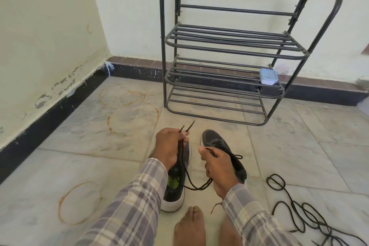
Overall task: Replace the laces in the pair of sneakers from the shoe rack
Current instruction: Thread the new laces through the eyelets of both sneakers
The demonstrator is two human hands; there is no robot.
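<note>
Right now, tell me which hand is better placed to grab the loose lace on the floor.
Right, probably. The loose lace lies on that side, near the right hand, though it holds a strand too. The left hand pinches two lace tips over the sneaker.

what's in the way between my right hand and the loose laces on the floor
Only the laced sneaker, whose heel lies just right of the right hand; beyond it, bare tile up to the loose laces. That hand pinches another lace.

grey sneakers [219, 146] – black laces [299, 209] – plaid sleeves [135, 201]
</note>
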